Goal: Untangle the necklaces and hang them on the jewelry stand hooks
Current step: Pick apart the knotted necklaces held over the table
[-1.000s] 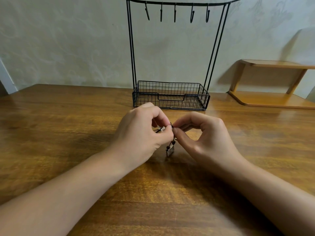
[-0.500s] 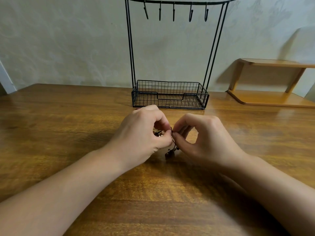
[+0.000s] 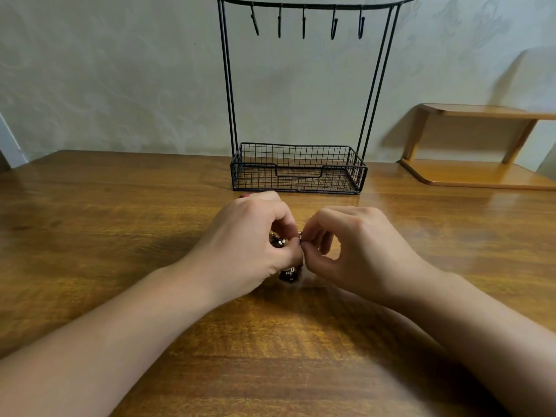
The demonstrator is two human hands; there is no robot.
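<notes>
Both hands work low over the desk (image 3: 120,236), just short of the stand (image 3: 298,168). The left hand (image 3: 249,245) has its fingers curled round the necklaces (image 3: 278,240), a small bunch of beads and metal that shows between its thumb and forefinger, with a dark pendant (image 3: 288,274) hanging just below that grip. The right hand (image 3: 358,251) pinches something fine between thumb and forefinger tip right beside the left grip; it is probably a strand or clasp, though it is too small to be sure.

The risk lies in the pull. With the two grips almost touching, a tug on the wrong strand would likely tighten the knot rather than free it, and a hard tug could snap a thin chain or spill beads. The bunch hidden in the left palm may also be holding loops crossed. The hooks (image 3: 304,22), well beyond and above both grips, are all bare, so no necklace is hung yet.
</notes>
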